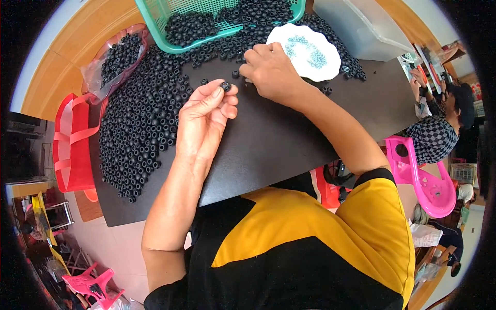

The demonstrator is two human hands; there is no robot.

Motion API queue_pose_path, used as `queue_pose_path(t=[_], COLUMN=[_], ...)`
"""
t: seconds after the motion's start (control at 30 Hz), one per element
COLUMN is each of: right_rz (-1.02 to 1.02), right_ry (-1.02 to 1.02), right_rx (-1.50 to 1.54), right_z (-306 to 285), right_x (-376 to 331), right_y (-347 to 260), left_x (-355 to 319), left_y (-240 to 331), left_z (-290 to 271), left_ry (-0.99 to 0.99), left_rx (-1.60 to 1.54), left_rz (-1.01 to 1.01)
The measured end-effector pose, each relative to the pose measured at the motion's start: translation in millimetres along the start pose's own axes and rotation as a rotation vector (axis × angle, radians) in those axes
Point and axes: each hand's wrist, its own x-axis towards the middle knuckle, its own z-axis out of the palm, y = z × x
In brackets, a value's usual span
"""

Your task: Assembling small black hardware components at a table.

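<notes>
My left hand (204, 121) pinches one small black ring-shaped part (226, 86) between thumb and forefinger above the black board (268, 150). My right hand (268, 67) rests fingers-down on the board just beyond it, its fingertips curled at the near rim of a white scalloped dish (305, 51) that holds several tiny blue-green pieces; I cannot tell what the fingers hold. A wide heap of the same black ring parts (144, 119) covers the board to the left of my left hand.
A green plastic basket (165, 31) with more black parts stands at the far edge. A clear plastic bag (116, 57) of parts lies far left, beside a red bag (72, 144). A clear bin (361, 31) sits far right. Another person (439, 124) sits by a pink chair (423, 175).
</notes>
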Motion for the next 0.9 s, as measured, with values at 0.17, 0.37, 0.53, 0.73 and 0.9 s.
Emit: queue_pose_path(t=[0.17,0.37,0.53,0.73,0.9], right_rz=[0.045,0.336,0.217,0.1,0.08], right_ry=[0.012,-0.047,0.009,0.055,0.164], right_rx=[0.103,1.032,0.903,0.687,0.838], right_z=[-0.9,-40.5,-56.0,-74.4,-61.3], right_x=[-3.6,2.9,3.8,7.8,12.9], right_y=[7.0,1.7,-18.7,-70.9,-101.0], left_x=[1.9,-1.2,0.2,-1.6,-3.1], left_y=[-0.6,-4.5,-4.8,5.4,16.4], left_z=[-1.8,-1.2,-4.6,7.8,9.5], left_ry=[0.031,0.052,0.056,0.301,0.323], left_rx=[0.003,0.042,0.025,0.075,0.104], left_rz=[-0.009,-0.031,-0.025,0.151,0.145])
